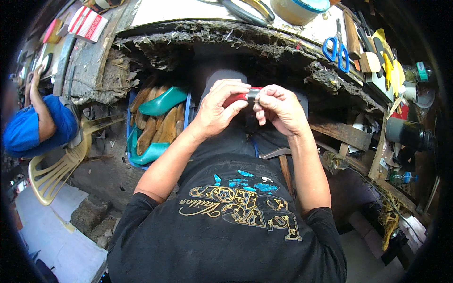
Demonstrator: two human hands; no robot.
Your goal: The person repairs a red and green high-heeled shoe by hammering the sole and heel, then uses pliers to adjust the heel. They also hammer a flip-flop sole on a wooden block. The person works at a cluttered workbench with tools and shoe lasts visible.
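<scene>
A person's left hand (219, 104) closes its thumb and fingers around a small red object with a dark end (254, 93), held above the lap and just short of a ragged-edged, white-surfaced tabletop (165, 10), as I watch remotely through the head camera. The right hand (281, 109) is curled into a pinch at the dark end; from my distance I cannot tell whether its fingertips grip the object or something finer. The object lies between the two hands, its red part mostly covered by the left.

Gold lettering, some blocky and some script, runs upside down to me across a black T-shirt (212, 245), beside a turquoise print. Red capitals mark a red-and-white striped box (88, 24) at upper left. I see blue-handled metal scissors (336, 51) at the right of the tabletop, a wooden-handled hammer (286, 173) beside the right forearm, and, left of the left hand, a blue plastic crate (188, 111) of brown and green foot-shaped forms (163, 102). At far left sits a co-worker in a blue shirt (40, 127).
</scene>
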